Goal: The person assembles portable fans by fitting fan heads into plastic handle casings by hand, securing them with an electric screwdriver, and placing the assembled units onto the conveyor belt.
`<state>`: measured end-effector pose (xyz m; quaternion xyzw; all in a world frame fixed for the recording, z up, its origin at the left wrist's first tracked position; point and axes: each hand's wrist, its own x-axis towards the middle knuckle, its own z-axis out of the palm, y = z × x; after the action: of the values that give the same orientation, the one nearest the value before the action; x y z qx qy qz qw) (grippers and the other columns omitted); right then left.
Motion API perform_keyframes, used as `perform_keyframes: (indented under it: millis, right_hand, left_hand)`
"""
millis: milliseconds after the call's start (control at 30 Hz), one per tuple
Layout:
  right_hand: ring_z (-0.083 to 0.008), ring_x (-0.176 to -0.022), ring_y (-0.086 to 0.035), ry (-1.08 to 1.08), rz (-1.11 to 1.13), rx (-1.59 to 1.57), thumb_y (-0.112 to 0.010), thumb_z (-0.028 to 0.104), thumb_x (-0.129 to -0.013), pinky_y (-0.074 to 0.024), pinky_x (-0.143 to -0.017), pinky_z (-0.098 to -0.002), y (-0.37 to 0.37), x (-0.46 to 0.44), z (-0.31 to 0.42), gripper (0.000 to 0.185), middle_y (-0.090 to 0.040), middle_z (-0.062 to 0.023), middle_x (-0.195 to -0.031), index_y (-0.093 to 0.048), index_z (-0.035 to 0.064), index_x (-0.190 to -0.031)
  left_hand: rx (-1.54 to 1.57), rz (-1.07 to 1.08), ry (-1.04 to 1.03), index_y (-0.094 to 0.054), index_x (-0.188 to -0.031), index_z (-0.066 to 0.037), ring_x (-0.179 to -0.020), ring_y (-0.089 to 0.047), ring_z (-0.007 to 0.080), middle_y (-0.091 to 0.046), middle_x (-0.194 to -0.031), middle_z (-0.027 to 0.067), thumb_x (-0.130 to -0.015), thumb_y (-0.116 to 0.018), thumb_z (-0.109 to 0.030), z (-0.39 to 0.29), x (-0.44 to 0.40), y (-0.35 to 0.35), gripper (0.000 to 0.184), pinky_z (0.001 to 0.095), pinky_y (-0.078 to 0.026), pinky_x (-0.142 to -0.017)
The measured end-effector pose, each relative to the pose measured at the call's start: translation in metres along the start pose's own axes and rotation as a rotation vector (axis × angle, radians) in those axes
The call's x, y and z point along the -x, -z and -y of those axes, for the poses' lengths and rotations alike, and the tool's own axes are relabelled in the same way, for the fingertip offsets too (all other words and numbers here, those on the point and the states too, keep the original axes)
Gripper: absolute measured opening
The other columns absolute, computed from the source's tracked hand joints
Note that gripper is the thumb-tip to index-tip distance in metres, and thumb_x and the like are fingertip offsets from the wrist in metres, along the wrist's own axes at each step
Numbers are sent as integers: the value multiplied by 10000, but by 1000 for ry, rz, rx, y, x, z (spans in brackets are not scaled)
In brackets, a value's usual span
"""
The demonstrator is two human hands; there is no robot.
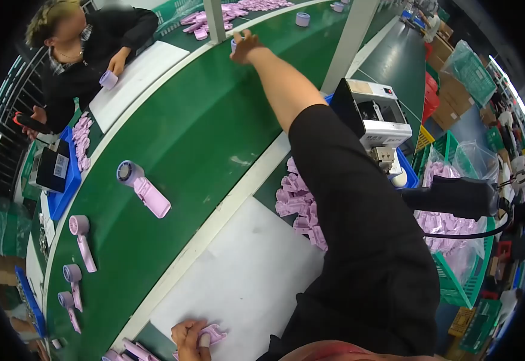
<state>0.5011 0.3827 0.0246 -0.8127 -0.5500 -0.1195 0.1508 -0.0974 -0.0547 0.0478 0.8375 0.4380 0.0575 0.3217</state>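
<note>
My right hand (247, 48) is stretched far out over the green conveyor belt, with its fingers curled round a small lavender fan head (233, 46) that is mostly hidden by them. Low in the view, my left hand (191, 340) pinches a pink plastic handle shell (215, 334) over the white work sheet (244, 259). Beside that hand lie more pink handle pieces (137, 350). A pile of pink shells (298, 201) sits at the sheet's far right edge, partly behind my right sleeve.
Pink handheld fans, one nearby (148, 192) and several farther left (82, 240), lie on the belt (214, 156). Another lavender fan head (302, 19) stands up the belt. A co-worker (82, 60) opposite holds a fan head (108, 79). At right are a white-and-black machine (377, 114) and a green crate (455, 283).
</note>
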Motion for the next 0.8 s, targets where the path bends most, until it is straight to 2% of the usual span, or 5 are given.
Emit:
perform_keyframes:
  millis: [400,467,533,667,800]
  right_hand:
    - [-374,-1067,-577,-35,44,-58,-627,350,-912,-525,-899,-492,-2,-20,21,418,-417,-178,-1392,-583,92,-1238]
    - [-389,-948,-643,133,-161,-85,-604,269,-873,-541,-810,-466,-31,-31,9,379,-588,-278,-1155,-632,-8,-1131]
    - [-360,-689,-661,181,-202,58,-566,186,-764,-551,-687,-466,-40,-42,13,370,-671,-223,-817,-621,-79,-1017]
    - [-411,-761,-681,172,-153,-152,-732,175,-711,-559,-689,-475,-22,-40,11,443,-670,-213,-823,-483,-2,-1032]
    - [-381,-805,-680,343,-44,-273,-716,179,-734,-546,-724,-438,-17,-40,0,479,-689,-195,-899,-485,26,-1125]
  left_hand:
    - [-75,36,71,-550,-1340,-71,-1193,-478,388,-513,-1300,197,-912,-531,-55,-16,-1,6,429,465,-365,-1052]
    - [-95,-21,34,-598,-1248,-68,-1125,-496,338,-549,-1217,147,-793,-544,46,-26,-8,6,472,417,-379,-1009]
    - [-117,-87,28,-646,-1156,-66,-1056,-515,288,-585,-1135,98,-675,-556,148,-36,-11,5,534,369,-393,-966]
    - [-120,-85,121,-672,-1134,-120,-1055,-477,278,-558,-1113,68,-707,-574,95,-39,-11,3,487,355,-356,-949]
    - [-222,-160,95,-674,-1114,-110,-973,-490,274,-548,-1045,76,-717,-558,76,-46,-16,-3,453,351,-370,-897]
